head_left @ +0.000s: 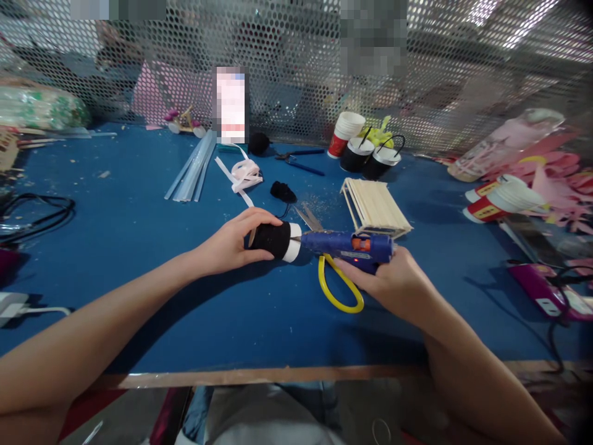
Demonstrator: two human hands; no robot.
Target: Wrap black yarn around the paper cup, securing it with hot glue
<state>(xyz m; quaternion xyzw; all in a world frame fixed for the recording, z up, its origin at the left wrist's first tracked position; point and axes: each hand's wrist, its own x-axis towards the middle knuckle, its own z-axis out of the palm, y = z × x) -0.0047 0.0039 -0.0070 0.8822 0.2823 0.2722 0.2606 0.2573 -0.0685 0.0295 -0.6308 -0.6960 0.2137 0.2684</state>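
My left hand (236, 244) grips a paper cup (273, 240) lying on its side, wrapped in black yarn with a white band at its right end. In my right hand (401, 281) is a blue hot glue gun (352, 245) with a small red light lit. Its nozzle meets the cup at the edge between the black yarn and the white band. Under the glue gun lie scissors with yellow handles (340, 290), partly covered. A small bundle of black yarn (282, 191) rests just behind the cup, and a strand leads from it towards the cup.
White ribbon (245, 175) and clear glue sticks (194, 167) lie behind my left hand. A small wooden-stick bench (376, 205) stands behind the glue gun. Further back are pliers (301, 162) and black-wrapped cups (382, 162). Red-and-white cups (503, 198) lie at the right.
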